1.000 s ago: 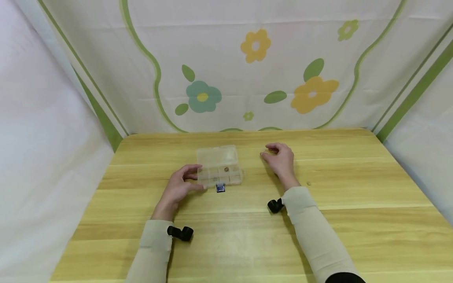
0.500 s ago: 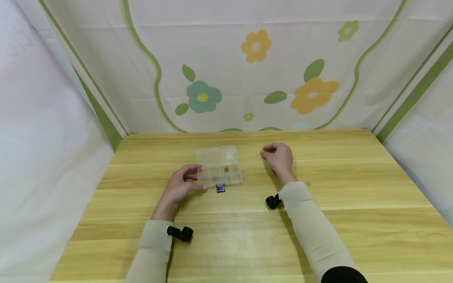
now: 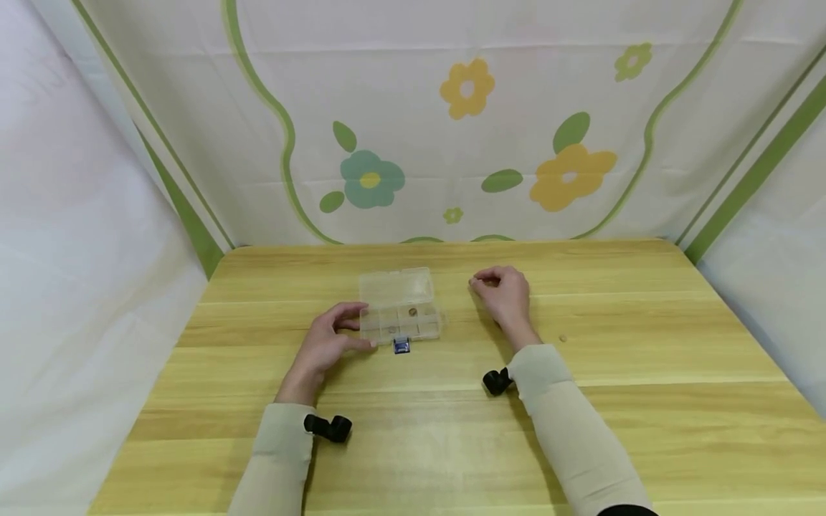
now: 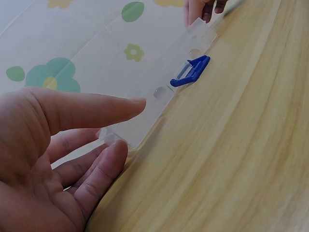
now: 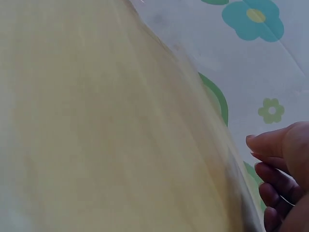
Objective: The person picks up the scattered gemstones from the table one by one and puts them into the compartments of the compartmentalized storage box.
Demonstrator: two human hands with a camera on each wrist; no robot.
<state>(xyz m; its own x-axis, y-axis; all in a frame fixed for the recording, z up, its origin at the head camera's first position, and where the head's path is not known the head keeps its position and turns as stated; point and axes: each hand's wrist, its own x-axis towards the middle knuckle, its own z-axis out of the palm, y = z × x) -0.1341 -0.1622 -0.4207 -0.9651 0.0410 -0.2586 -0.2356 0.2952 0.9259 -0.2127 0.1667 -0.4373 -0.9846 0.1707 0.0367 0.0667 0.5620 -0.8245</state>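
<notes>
A clear plastic compartment box lies on the table with its lid laid back and a blue latch at its front. My left hand holds the box's left end, thumb at the front edge and fingers at the back. Inside sit a small brown round piece and a fainter one. To the right of the box, my right hand has thumb and forefinger together on what looks like a tiny pale thing, mostly hidden. In the right wrist view this hand shows its fingers bent.
One small round piece lies on the wooden table, right of the right forearm. A white flowered cloth hangs behind the table's back edge. Each wrist carries a small black camera.
My right thumb and forefinger, apart a second ago, have closed together. That hand has shifted slightly left towards the box. The left hand keeps its hold on the box.
</notes>
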